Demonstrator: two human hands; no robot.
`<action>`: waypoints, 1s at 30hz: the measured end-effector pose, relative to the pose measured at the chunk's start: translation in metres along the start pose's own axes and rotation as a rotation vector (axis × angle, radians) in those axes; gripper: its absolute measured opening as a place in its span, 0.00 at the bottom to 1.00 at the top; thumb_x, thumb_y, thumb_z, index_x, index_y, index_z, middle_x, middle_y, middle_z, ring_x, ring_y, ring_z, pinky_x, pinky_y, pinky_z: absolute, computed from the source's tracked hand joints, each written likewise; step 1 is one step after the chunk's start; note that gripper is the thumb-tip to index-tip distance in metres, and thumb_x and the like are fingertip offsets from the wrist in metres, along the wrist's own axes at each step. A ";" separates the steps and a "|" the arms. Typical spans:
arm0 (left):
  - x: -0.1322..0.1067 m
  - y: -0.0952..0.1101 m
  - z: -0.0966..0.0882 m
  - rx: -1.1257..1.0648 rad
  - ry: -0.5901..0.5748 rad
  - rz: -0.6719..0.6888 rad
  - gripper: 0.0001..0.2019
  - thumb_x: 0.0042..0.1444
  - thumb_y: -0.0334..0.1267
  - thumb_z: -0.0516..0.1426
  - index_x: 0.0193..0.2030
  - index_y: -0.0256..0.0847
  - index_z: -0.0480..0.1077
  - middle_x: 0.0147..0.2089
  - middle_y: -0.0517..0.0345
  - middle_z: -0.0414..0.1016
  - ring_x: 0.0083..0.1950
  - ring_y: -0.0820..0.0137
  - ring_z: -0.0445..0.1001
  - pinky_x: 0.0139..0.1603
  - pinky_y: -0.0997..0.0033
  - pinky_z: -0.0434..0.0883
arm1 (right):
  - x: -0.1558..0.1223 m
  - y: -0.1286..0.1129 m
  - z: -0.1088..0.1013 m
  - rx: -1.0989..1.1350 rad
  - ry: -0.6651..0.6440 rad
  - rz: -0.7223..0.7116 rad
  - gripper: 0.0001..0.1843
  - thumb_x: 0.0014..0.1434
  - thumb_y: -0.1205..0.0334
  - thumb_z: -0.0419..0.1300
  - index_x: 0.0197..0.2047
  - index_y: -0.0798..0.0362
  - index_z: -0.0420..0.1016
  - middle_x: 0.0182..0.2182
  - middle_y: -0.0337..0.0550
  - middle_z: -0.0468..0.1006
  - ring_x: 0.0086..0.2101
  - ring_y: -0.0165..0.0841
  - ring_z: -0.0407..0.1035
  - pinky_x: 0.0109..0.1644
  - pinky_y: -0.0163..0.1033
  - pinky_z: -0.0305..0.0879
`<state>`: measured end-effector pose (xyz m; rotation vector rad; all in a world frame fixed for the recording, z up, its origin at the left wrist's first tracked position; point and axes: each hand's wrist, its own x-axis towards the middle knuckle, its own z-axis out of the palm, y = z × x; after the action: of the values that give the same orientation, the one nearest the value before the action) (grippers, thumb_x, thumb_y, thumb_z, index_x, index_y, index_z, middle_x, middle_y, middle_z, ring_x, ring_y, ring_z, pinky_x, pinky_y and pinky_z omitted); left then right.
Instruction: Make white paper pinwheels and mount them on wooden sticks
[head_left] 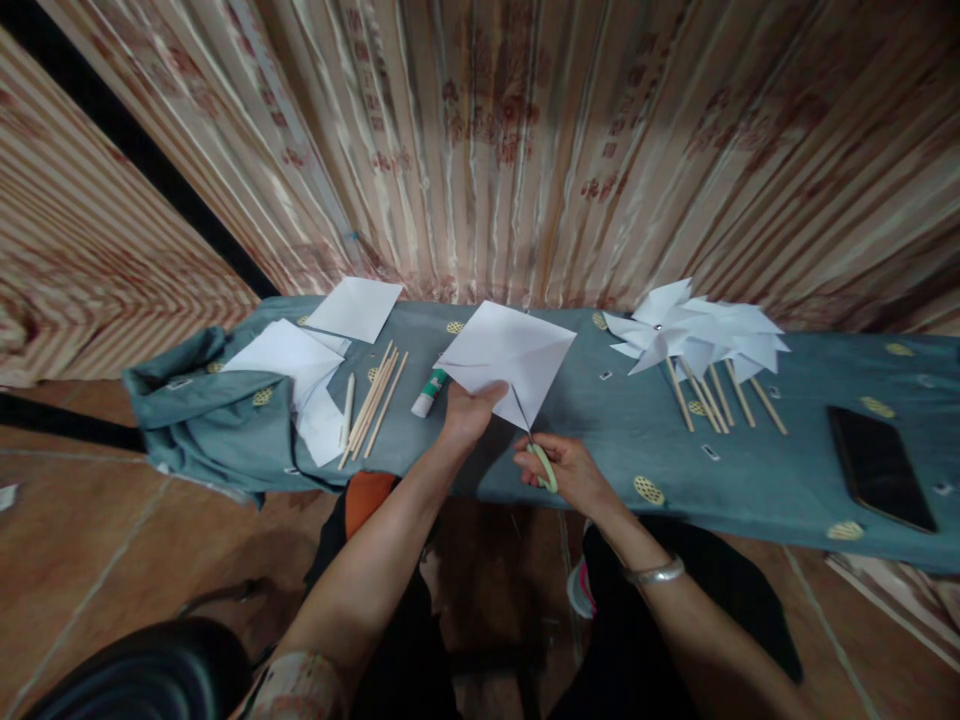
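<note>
My left hand (pixel 474 410) grips a square sheet of white paper (pixel 510 345) by its near edge, thumb on top. A slit runs in from the sheet's left side. In my right hand (pixel 566 468) is a pair of scissors with light green handles (pixel 546 468). Their blades reach into the paper at its near corner, just right of my left thumb. Under the left part of the sheet, a green and white glue stick (pixel 430 392) lies on the cloth.
A patterned grey-green cloth (pixel 615 430) covers the narrow table. White paper sheets (pixel 281 355), another sheet (pixel 358 308), a white stick (pixel 348 410) and wooden sticks (pixel 375 405) lie left. Several paper pinwheels (pixel 697 330) and a black phone (pixel 881 465) lie right. A curtain (pixel 510 150) hangs behind.
</note>
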<state>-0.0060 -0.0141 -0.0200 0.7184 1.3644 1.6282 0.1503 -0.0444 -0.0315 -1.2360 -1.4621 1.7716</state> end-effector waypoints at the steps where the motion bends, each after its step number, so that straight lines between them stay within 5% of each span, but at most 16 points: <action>1: 0.000 0.000 0.000 0.001 -0.005 0.004 0.15 0.35 0.36 0.66 0.33 0.35 0.76 0.35 0.50 0.80 0.36 0.61 0.77 0.40 0.63 0.73 | 0.000 0.000 0.000 0.004 -0.002 -0.001 0.24 0.40 0.43 0.71 0.32 0.55 0.77 0.16 0.35 0.73 0.18 0.25 0.64 0.23 0.32 0.60; 30: -0.003 -0.008 0.000 -0.005 -0.024 -0.027 0.15 0.33 0.34 0.67 0.32 0.36 0.75 0.32 0.54 0.79 0.35 0.63 0.76 0.39 0.64 0.73 | 0.002 -0.004 0.002 0.043 0.037 0.010 0.25 0.37 0.41 0.72 0.30 0.54 0.77 0.16 0.35 0.73 0.17 0.26 0.64 0.22 0.33 0.60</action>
<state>-0.0022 -0.0166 -0.0272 0.7119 1.3466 1.5969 0.1471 -0.0426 -0.0282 -1.2500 -1.3924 1.7683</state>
